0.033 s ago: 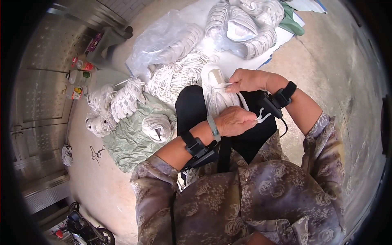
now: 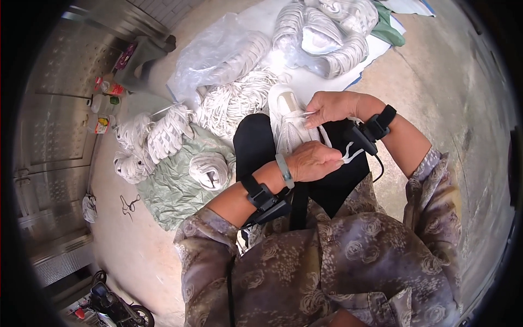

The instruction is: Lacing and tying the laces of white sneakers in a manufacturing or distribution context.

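Fingers of right hand (image 2: 333, 107) pinch white lace (image 2: 308, 114) at shoe's (image 2: 287, 122) 3 o'clock. Left hand (image 2: 313, 161) closed, clamping shoe; best keep lace taut, shoe steady.

The person wears a loose long-sleeved blouse (image 2: 348, 267) in muted grey-purple and tan, printed all over with pale rose shapes, its fabric creased and glossy. The sleeves are pushed up above the forearms. Dark black trousers (image 2: 256, 147) cover the legs. Each wrist carries a black strap with a small black boxy device: one on the left hand (image 2: 313, 162) side, one on the right hand (image 2: 332, 106) side, the right one trailing a thin black cable. The left wrist also bears a pale green bangle (image 2: 283, 170). A black strap (image 2: 298, 207) runs down the chest
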